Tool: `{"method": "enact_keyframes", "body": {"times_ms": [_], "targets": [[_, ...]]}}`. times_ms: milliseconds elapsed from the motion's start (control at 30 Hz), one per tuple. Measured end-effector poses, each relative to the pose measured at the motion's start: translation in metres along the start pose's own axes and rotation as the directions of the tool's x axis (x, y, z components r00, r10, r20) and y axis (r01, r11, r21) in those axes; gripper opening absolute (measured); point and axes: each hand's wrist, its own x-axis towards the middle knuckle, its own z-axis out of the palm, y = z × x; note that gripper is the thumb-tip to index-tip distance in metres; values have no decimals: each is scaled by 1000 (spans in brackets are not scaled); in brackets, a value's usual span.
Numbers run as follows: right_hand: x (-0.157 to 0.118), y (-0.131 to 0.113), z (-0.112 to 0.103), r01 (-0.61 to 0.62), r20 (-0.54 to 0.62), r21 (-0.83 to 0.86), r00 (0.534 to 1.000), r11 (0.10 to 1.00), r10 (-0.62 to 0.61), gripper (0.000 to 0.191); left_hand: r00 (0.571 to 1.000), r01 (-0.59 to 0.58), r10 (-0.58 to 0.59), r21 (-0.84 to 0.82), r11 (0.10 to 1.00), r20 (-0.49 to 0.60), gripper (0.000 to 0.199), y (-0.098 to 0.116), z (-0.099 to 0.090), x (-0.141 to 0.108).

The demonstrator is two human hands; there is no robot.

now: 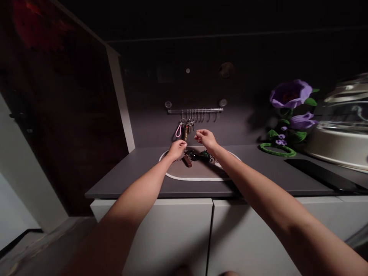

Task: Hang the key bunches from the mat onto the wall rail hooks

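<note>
A clear hook rail (195, 110) is fixed on the dark wall, and keys (190, 126) with a pink loop (178, 130) hang from its left hooks. My left hand (177, 148) is below the pink loop, fingers pinched together; what they hold, if anything, is too small to tell. My right hand (205, 138) is just right of the hanging keys, its fingers curled closed, contents hidden. Under both hands a rounded mat with a white rim (198, 179) lies on the counter. On it are a brown strap-like piece (187, 161) and a dark tangled bunch (198, 155).
Purple felt flowers (291, 94) with a green ring base (277, 150) stand at the right. Beside them are a large white appliance (339, 142) and a black flat slab (319, 173). The grey counter (115, 180) ends at a front edge above white cabinets (172, 230).
</note>
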Motion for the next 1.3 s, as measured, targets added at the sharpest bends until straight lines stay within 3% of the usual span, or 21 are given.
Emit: {"method": "enact_keyframes", "body": {"times_ms": [200,367,533,733,967,1100,1300], "targets": [[-11,17,-10,158,106,-283,985,946,-133,6,996,-48,37,130,990,82,13,2,-1,-2],[-12,21,-16,332,263,-591,941,735,-213,7,970,-220,182,256,941,163,15,3,-3,-1],[-9,25,-17,351,309,-735,935,580,-173,12,928,-336,233,380,862,292,15,3,-3,2],[-13,22,-14,358,361,-814,929,457,-84,18,903,-390,198,538,748,380,18,4,-3,3],[-16,20,-10,378,389,-835,919,399,-56,22,888,-438,217,605,665,405,20,5,-4,3],[-15,22,-10,385,396,-837,917,388,-53,22,899,-419,219,600,682,379,22,4,-4,3],[-16,20,-9,399,406,-835,911,379,-65,21,937,-330,206,517,790,283,21,7,-4,1]]}}
